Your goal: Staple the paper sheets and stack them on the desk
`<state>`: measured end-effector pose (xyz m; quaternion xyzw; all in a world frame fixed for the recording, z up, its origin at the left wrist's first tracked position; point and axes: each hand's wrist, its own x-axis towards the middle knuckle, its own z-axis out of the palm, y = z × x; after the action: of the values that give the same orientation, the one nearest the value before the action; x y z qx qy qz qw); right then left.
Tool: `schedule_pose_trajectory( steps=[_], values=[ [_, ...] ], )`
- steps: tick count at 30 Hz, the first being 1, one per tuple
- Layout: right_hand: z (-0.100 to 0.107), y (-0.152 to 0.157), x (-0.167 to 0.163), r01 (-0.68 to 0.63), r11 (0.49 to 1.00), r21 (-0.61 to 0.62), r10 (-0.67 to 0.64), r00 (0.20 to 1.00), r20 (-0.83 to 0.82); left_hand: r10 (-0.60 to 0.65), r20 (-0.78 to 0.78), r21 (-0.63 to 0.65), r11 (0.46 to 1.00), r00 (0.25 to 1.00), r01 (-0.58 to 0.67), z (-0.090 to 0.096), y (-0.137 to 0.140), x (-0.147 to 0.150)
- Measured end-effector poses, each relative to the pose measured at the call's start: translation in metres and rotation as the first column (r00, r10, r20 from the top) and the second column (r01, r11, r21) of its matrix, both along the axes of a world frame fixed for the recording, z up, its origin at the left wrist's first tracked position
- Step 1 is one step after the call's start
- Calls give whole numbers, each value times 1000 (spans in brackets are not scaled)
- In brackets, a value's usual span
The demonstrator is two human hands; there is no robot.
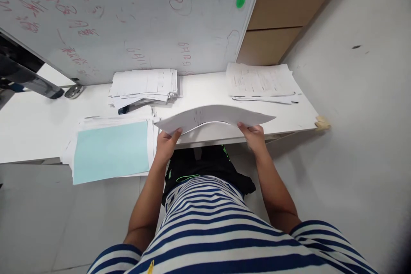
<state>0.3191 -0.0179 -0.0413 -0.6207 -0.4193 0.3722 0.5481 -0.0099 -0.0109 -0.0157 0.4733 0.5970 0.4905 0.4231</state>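
Observation:
Between my two hands a white paper sheet (215, 114) bows upward in the middle, over the front edge of the white desk (199, 90). Its left end is pinched by my left hand (167, 143), thumb on top. My right hand (253, 136) grips the right end the same way. Whether it is one sheet or a thin stack, I cannot tell. Left of my left hand lies a paper pile topped by a light blue sheet (111, 152), overhanging the desk's front edge. Faint print shows on the held paper.
Behind, a messy paper stack (144, 83) lies against the whiteboard (144, 21) with red writing and a green magnet (240, 1). Another paper stack (260, 80) sits at the right back. A grey oval device (74, 91) is at the left. A wall (362, 107) bounds the right.

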Motion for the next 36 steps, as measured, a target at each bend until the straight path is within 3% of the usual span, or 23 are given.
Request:
schedule_pose_trajectory(
  steps=[5, 8, 11, 15, 19, 25, 28, 36],
  values=[
    [7, -5, -10, 13, 1000, 18, -14, 994, 108, -11, -51, 10, 1000, 999, 11, 3, -3, 4],
    [11, -20, -12, 25, 998, 57, -39, 964, 262, 20, -126, 11, 1000, 992, -19, 9, -11, 11],
    [11, -42, 1, 142, 988, 56, -152, 928, 340, -26, -202, 43, 998, 979, 36, 15, -15, 16],
    [0, -68, 33, 278, 958, -75, -268, 956, 121, -73, -402, 107, 986, 913, 126, 10, -1, 21],
    [-14, -89, 59, 331, 931, -155, -352, 927, -134, -35, -718, 197, 947, 695, 252, -8, 28, 32],
    [-27, -107, 82, 412, 883, -226, -461, 851, -252, -85, -866, 40, 970, 492, 238, -24, 57, 46],
    [-28, -107, 84, 370, 892, -259, -437, 852, -290, -96, -879, 33, 965, 468, 261, -28, 61, 42],
    [-28, -88, 66, 250, 909, -333, -356, 881, -311, -104, -841, 92, 939, 530, 331, -36, 61, 33]
  ],
)
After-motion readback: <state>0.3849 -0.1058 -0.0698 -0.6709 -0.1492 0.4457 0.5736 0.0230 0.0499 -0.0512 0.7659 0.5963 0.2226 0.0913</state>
